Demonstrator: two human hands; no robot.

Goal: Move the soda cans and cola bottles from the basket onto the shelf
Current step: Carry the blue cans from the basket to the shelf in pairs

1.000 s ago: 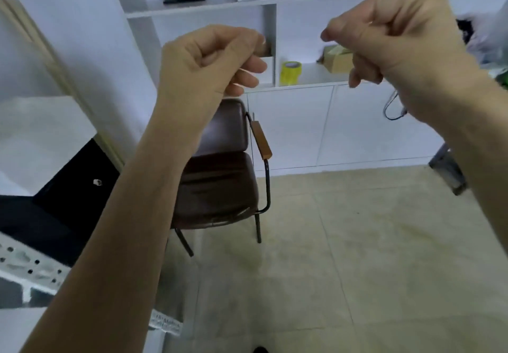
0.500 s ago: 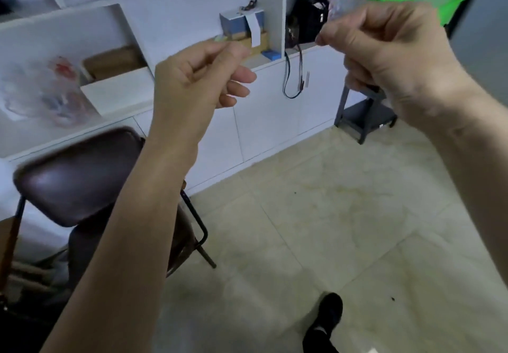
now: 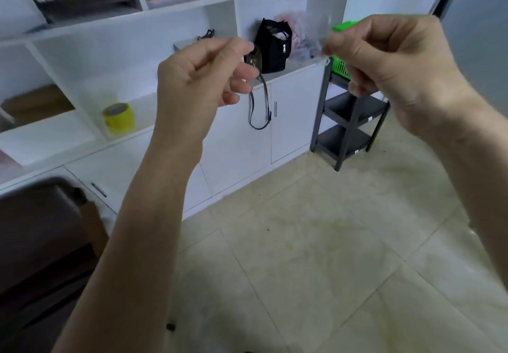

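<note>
Above a pale tiled floor (image 3: 316, 242) and before white wall cabinets (image 3: 233, 138), the left hand (image 3: 198, 83) and right hand (image 3: 390, 64) hang loosely curled, empty, the green plastic basket (image 3: 341, 69) topping a dark metal shelf (image 3: 349, 122) beyond.

Glossy pale floor tiles (image 3: 316, 242); matt white cabinet (image 3: 239, 138); green plastic basket (image 3: 342, 68); black cloth bag (image 3: 275, 47).

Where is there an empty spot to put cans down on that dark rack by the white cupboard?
The dark rack shows two bare tiers: the middle one and the bottom one, both between its posts. Its top is crowded: the green basket sits there, partly hidden by the right hand. The cupboard top beside it holds a black bag.
</note>
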